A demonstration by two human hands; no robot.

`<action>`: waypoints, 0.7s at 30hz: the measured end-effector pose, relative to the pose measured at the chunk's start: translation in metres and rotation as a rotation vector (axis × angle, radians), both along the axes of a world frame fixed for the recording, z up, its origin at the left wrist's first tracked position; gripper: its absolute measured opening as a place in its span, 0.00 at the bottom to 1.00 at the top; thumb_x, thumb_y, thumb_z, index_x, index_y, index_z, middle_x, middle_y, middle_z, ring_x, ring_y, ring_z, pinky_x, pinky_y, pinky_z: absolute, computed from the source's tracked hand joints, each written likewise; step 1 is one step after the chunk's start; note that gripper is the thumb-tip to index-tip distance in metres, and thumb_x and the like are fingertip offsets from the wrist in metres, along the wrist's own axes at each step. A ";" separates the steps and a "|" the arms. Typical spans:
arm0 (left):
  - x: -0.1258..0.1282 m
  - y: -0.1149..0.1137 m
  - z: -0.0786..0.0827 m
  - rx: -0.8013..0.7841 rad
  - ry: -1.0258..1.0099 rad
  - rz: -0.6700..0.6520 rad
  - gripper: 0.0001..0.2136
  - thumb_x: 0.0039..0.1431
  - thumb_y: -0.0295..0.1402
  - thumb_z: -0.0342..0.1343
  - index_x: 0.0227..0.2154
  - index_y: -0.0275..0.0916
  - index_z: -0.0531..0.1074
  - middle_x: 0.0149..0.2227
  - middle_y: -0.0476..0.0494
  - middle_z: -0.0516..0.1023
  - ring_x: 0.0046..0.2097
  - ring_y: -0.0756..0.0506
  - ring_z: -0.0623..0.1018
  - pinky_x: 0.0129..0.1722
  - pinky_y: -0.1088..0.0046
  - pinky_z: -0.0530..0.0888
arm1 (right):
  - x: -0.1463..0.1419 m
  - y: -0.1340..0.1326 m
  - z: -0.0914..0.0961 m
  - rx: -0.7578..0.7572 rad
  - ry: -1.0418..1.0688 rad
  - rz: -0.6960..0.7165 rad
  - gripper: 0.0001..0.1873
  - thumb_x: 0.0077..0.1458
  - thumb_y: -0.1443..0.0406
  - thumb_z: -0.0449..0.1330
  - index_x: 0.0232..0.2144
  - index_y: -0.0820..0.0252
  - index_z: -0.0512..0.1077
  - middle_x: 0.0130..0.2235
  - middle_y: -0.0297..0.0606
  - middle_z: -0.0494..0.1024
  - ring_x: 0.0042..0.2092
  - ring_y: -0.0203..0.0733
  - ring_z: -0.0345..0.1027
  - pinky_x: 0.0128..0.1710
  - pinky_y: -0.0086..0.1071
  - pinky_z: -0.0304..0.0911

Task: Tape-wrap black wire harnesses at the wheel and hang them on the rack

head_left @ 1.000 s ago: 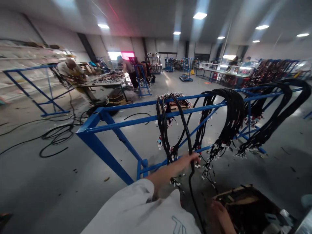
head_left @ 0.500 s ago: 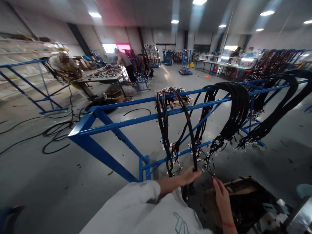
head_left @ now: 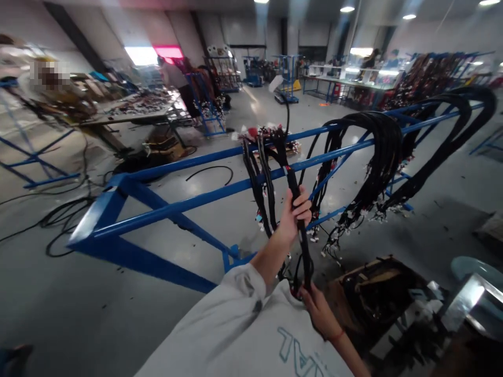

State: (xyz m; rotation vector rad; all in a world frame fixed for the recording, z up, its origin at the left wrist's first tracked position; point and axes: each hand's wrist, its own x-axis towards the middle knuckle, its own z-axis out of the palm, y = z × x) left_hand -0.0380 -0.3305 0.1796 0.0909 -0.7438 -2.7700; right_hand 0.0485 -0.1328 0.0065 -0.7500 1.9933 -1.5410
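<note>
My left hand [head_left: 295,213] is closed round a black wire harness [head_left: 290,178], about halfway up its length. The harness rises to the upper bar of a blue steel rack [head_left: 184,204], where its connector end lies among white and red plugs. My right hand [head_left: 316,309] grips the same harness lower down, close to my white shirt. Two more thin black harnesses [head_left: 261,188] hang over the bar just left of the held one.
Thick bundles of black harnesses [head_left: 377,152] drape over the rack to the right. An open cardboard box [head_left: 377,293] with cables sits on the floor at the lower right. Loose cables [head_left: 58,220] lie on the floor at left. People work at tables [head_left: 129,110] further back.
My left hand has slid up the harness from near the floor to mid-height and lifted it. My right hand has closed on its lower part. The camera has tilted down and right.
</note>
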 end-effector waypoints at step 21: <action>-0.041 -0.043 0.020 -1.010 -0.055 -0.072 0.17 0.63 0.47 0.52 0.30 0.38 0.76 0.34 0.45 0.80 0.45 0.44 0.78 0.47 0.71 0.72 | -0.140 -0.091 0.180 -0.344 -0.099 -0.148 0.29 0.46 0.40 0.65 0.32 0.61 0.71 0.23 0.33 0.73 0.21 0.34 0.64 0.21 0.27 0.59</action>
